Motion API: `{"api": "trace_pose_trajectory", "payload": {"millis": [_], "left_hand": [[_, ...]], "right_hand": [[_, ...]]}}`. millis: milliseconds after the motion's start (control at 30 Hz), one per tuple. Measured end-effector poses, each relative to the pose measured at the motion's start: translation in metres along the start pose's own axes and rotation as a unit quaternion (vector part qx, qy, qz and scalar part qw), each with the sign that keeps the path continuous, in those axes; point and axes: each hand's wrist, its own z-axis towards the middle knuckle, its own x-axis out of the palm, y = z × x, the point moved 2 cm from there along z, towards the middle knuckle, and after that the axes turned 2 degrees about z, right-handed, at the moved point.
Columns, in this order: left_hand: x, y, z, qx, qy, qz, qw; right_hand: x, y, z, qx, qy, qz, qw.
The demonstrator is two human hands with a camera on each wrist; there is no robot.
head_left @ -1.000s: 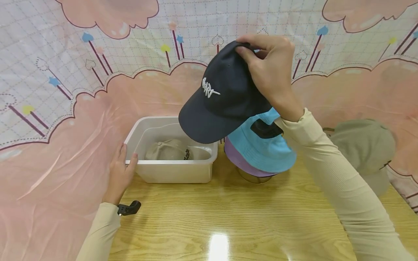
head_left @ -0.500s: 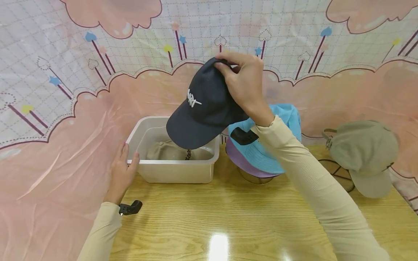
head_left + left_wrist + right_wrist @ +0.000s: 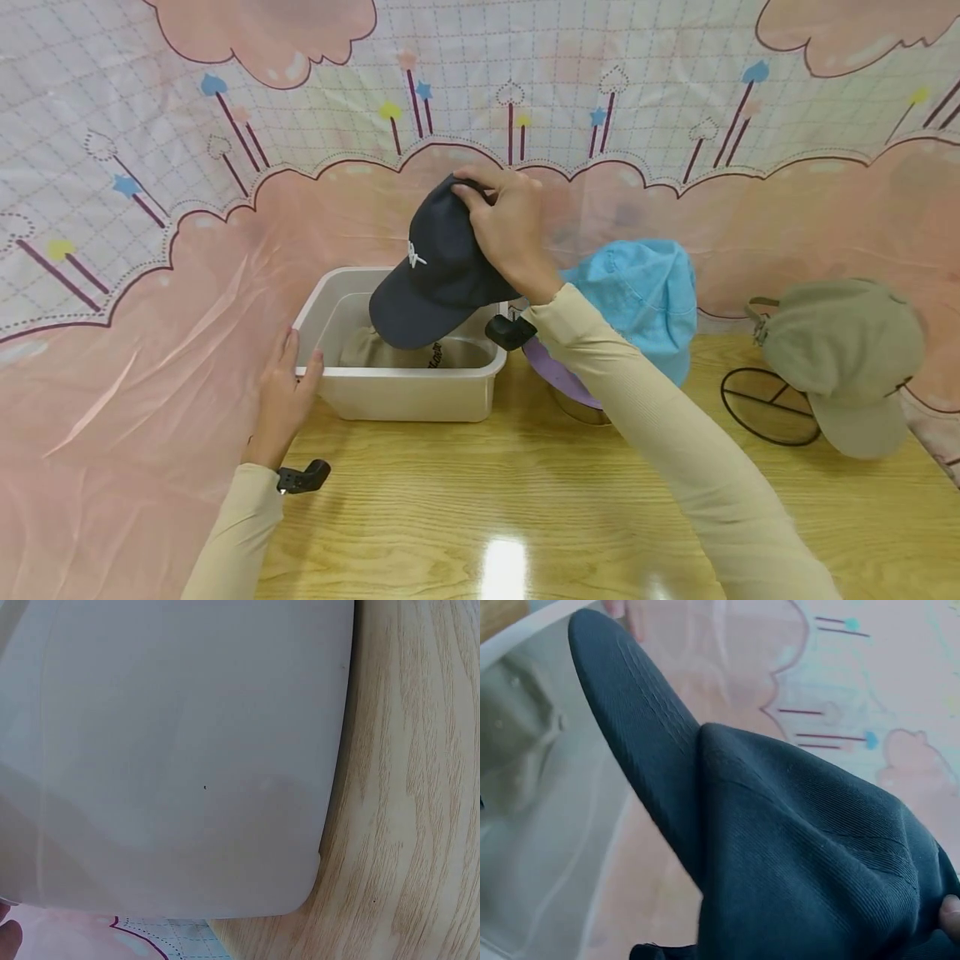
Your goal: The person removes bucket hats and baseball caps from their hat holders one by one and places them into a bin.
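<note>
My right hand (image 3: 510, 221) pinches the crown top of a dark navy baseball cap (image 3: 442, 267) with white lettering, its brim pointing down and left. The cap hangs over a white plastic bin (image 3: 408, 396); in the right wrist view the navy cap (image 3: 802, 840) fills the middle, with a fingertip at the right edge. Inside the bin lies a beige cap (image 3: 360, 348) with dark lettering, partly hidden by the navy one. My left hand (image 3: 283, 398) rests with extended fingers against the bin's left front corner; the left wrist view shows mostly the bin's wall (image 3: 187, 750).
Right of the bin, a light blue bucket hat (image 3: 637, 292) sits over a purple hat (image 3: 558, 371) on a stand, partly behind my right forearm. Farther right, an olive cap (image 3: 843, 350) hangs by a black wire stand (image 3: 772, 406). A patterned cloth (image 3: 637, 200) backs the wooden table (image 3: 420, 500).
My right hand has moved left and down with the navy cap, bringing it lower over the bin. The blue hat and olive cap are less covered by the arm. My left hand stays at the bin.
</note>
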Motion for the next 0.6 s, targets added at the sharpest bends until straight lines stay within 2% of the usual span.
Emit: {"api": "trace_pose_trajectory", "payload": {"millis": [267, 600], "left_hand": [[0.001, 0.003, -0.001, 0.004, -0.004, 0.009, 0.9999], [0.000, 0.003, 0.000, 0.014, -0.007, 0.009, 0.9998]], "right_hand": [[0.033, -0.008, -0.015, 0.018, 0.010, -0.003, 0.9998], [0.063, -0.023, -0.040, 0.006, 0.001, 0.007, 1.0000]]}}
